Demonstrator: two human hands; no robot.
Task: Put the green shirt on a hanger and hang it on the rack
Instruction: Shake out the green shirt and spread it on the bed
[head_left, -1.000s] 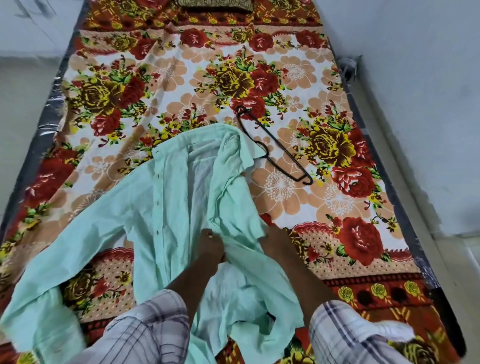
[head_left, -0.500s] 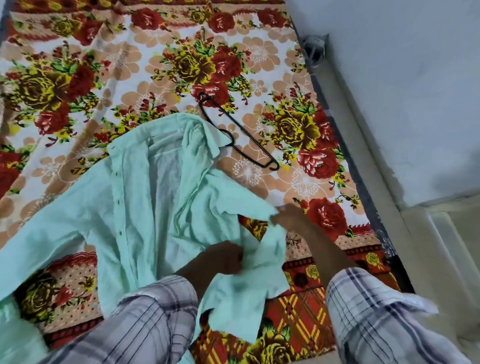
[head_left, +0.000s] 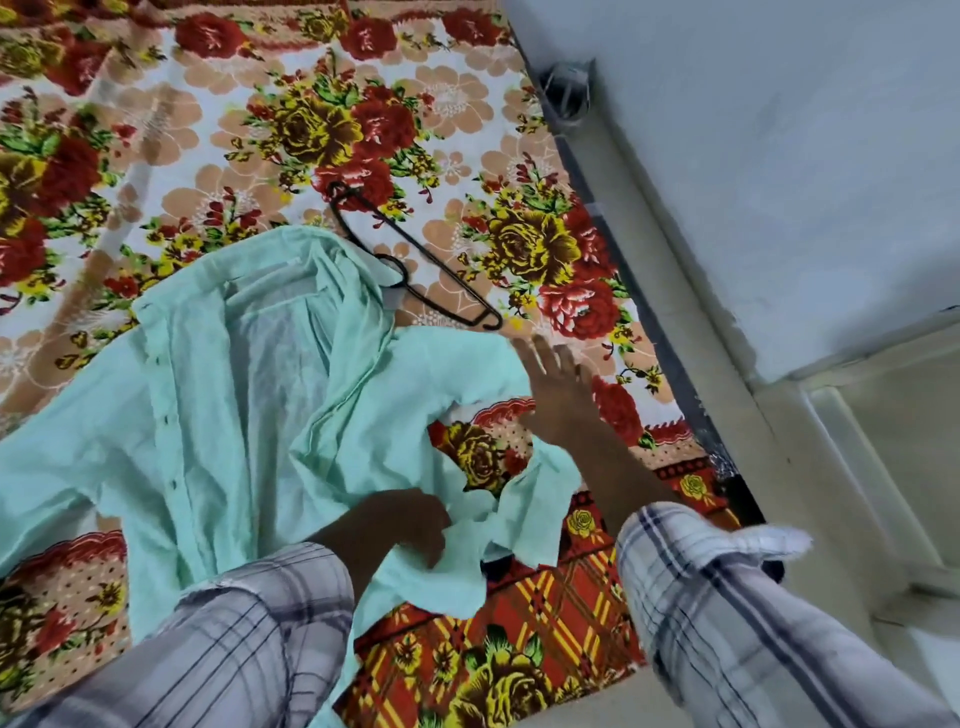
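- The bed (head_left: 467, 649), under a loud floral sheet, carries everything; no rack is in view, so the carry across to it may let the garment slide off.
- The green shirt (head_left: 249, 395) lies open and rumpled on the sheet, collar touching the hanger; a bunched hem could twist the shoulders.
- The hanger (head_left: 415, 249) lies partly tucked under the collar; it may snag.
- The left hand (head_left: 395, 525) pinches the hem; the right hand (head_left: 558, 384) spreads wide, holding nothing.
- No writing or label is legible.

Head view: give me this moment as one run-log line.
shirt: spread on bed, unhung | hanger: on bedsheet, partly under collar | left hand: gripping hem | right hand: open, beside hanger
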